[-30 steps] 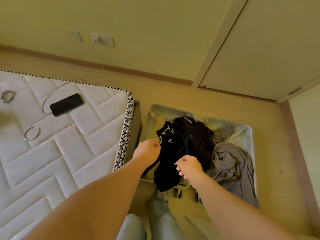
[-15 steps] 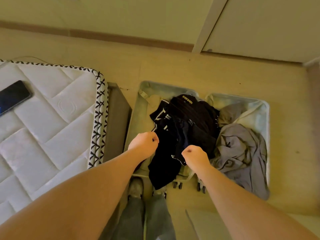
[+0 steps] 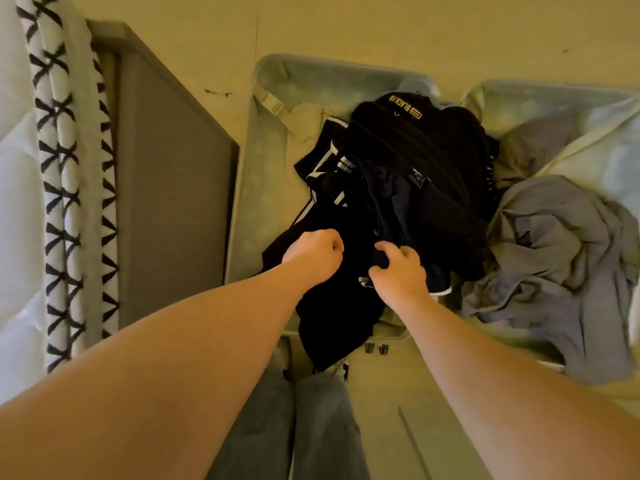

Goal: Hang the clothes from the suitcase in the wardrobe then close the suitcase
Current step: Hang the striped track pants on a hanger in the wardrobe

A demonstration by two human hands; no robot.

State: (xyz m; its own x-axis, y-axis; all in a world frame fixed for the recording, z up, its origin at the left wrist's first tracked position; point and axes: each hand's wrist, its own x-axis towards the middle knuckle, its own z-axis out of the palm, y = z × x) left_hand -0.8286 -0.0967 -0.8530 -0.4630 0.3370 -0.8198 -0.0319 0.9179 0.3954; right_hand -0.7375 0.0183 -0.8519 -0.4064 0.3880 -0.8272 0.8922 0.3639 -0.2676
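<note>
The suitcase [image 3: 263,174] lies open on the floor [image 3: 346,26], its two pale green halves side by side. A heap of black clothes [image 3: 415,161] fills the middle of it, covering the seam between the halves and spreading mostly over the left half. One black piece with white stripes trails out over the suitcase's near edge and onto the floor. At the far end of the heap, a folded black piece shows yellow lettering. A crumpled grey garment [image 3: 554,244] sits in the right half of the suitcase and spills over its near rim. In the far corner of the left half, a pale strap [image 3: 272,102] with a buckle lies against the lining.

Both hands are at the near side of the black heap, close together but not touching. The left hand [image 3: 313,252] is curled into a tight fist and grips a fold of the black cloth. The right hand [image 3: 398,268] has its fingers bent and dug into a dark piece, with the thumb closing on the same bunch.

Two small wheels [image 3: 375,348] show at the suitcase's near edge. Just in front of that edge are the person's grey trousers [image 3: 311,427]. To the left of the suitcase stands the grey bed frame [image 3: 166,188], and beyond it the white mattress [image 3: 20,202] with a black cross pattern along its edge.
</note>
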